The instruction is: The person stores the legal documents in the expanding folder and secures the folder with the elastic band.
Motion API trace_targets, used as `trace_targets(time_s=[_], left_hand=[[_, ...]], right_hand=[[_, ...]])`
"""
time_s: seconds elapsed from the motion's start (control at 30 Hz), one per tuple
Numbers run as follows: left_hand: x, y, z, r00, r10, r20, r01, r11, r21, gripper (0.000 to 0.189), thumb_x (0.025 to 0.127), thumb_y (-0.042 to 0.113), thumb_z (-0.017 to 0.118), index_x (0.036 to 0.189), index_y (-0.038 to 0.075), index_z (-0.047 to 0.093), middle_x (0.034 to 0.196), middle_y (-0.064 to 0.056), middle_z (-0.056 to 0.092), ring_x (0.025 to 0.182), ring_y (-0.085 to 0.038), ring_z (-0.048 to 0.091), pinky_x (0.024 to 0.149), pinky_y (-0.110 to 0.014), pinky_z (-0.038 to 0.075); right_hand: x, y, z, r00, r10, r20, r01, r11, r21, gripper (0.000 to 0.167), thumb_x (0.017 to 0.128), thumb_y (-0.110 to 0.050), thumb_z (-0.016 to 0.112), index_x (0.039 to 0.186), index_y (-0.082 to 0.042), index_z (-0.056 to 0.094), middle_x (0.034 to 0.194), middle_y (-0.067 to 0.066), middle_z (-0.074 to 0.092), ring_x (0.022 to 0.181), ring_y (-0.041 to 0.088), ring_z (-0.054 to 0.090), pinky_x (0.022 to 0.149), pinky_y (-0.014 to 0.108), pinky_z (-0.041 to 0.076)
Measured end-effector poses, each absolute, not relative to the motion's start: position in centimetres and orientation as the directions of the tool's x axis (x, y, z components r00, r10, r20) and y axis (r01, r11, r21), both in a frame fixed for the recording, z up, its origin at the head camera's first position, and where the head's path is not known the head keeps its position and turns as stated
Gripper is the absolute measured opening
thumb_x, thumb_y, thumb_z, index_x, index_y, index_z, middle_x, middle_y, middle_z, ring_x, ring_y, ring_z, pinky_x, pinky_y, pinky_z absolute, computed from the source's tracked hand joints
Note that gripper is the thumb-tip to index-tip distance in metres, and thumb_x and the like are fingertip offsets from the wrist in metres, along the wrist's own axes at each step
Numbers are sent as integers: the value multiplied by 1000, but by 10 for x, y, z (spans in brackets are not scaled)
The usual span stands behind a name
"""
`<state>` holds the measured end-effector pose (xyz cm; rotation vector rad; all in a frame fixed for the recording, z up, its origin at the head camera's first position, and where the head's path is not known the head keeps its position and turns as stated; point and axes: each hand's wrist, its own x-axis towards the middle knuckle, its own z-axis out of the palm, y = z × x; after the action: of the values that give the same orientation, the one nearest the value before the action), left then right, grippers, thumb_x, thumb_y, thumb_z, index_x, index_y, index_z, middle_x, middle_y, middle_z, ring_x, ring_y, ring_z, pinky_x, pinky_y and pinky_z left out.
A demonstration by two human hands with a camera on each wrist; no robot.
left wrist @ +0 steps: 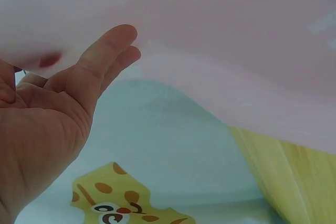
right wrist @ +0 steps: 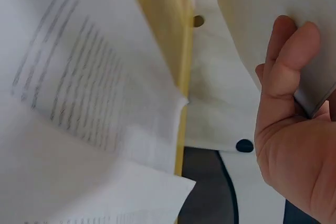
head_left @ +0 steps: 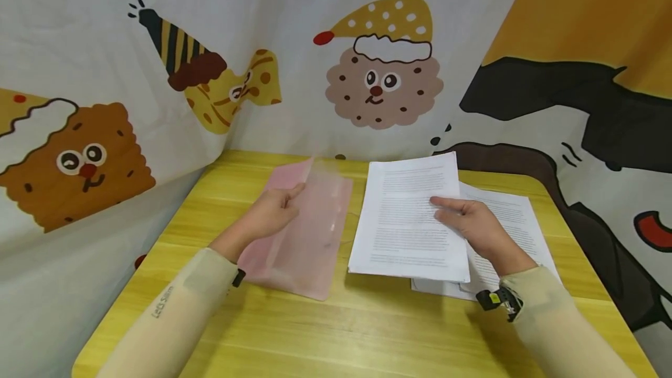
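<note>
A translucent pink plastic folder point(head_left: 310, 249) lies on the left of the table with its cover raised. My left hand point(head_left: 270, 212) is at this cover, its index finger stretched along the sheet. In the left wrist view, straight fingers point(left wrist: 107, 51) touch the cloudy pink sheet point(left wrist: 210, 30) from below. My right hand point(head_left: 472, 223) grips a stack of printed paper point(head_left: 406, 220) by its right edge, with fingers point(right wrist: 299, 51) against the underside. The stack is tilted above the table. More printed sheets point(head_left: 504, 220) lie partly hidden beneath it.
The yellow wood-grain table point(head_left: 336, 343) ends at a white cartoon-printed cloth point(head_left: 294, 115) hanging behind it. A bare strip of table shows between folder and paper. Each wrist wears a small black strapped device point(head_left: 499, 301).
</note>
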<state>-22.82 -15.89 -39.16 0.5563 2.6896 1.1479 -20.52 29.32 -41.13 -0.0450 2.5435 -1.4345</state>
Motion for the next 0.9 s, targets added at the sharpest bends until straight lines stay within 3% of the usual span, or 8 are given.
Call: trace_targets(time_s=[0.1,0.23,0.3,0.37,0.43,0.5,0.67,0.9], left_hand=[[-227,-160,-391,-915,402,11,284,624,728,57,103,5,50,159,3,45,162,-16,53,46,-10,21,45,-22,25],[-226,-160,-390,-909,415,30,304,614,728,56,103,5,50,158,0,46,165,-14,47,47,-10,21,45,-22,25],[-226,-159,-390,-907,419,34,310,614,726,56,103,5,50,159,1,45,148,-21,65,47,-9,21,46,-23,25],[-224,-159,-390,-907,420,37,315,616,722,58,102,5,50,160,2,44,106,-24,77,48,-9,20,47,-23,26],[-224,-157,-390,-905,423,38,318,616,721,58,102,6,49,160,4,43,73,-15,65,49,-8,20,47,-23,25],[-223,-156,-390,-904,426,36,317,614,723,59,102,5,49,161,5,43,59,-6,53,48,-8,19,47,-23,25],[-222,-153,-391,-904,426,30,315,618,720,60,103,5,49,162,6,42,52,9,38,47,-8,20,46,-23,24],[-222,-146,-388,-896,442,34,334,623,707,61,102,4,51,163,7,40,56,11,27,50,-10,23,49,-23,26]], right_hand=[[-202,289,-406,-963,-168,-209,130,389,-912,58,106,-34,67,157,-9,55,162,20,52,106,13,75,84,29,63],[-199,280,-405,-942,-243,-230,160,276,-948,60,105,-27,69,157,-2,52,154,16,61,96,11,78,81,31,65],[-198,275,-406,-934,-267,-236,167,259,-951,60,104,-25,70,157,-1,53,143,10,70,96,13,78,81,32,66],[-198,272,-407,-925,-287,-248,182,237,-954,61,104,-24,71,157,-1,52,131,5,77,96,16,79,80,34,66],[-197,269,-409,-919,-298,-258,198,218,-956,62,103,-23,72,157,-1,52,124,2,79,95,18,80,79,34,66],[-197,268,-410,-914,-306,-266,210,205,-956,62,103,-23,72,157,-1,51,122,2,80,95,20,80,79,35,66],[-196,265,-412,-914,-310,-263,205,206,-957,61,103,-22,72,156,0,52,125,5,79,94,21,81,78,35,66],[-204,253,-418,-916,-318,-245,170,247,-954,56,103,-20,72,153,-2,57,135,14,75,97,19,79,81,34,66]])
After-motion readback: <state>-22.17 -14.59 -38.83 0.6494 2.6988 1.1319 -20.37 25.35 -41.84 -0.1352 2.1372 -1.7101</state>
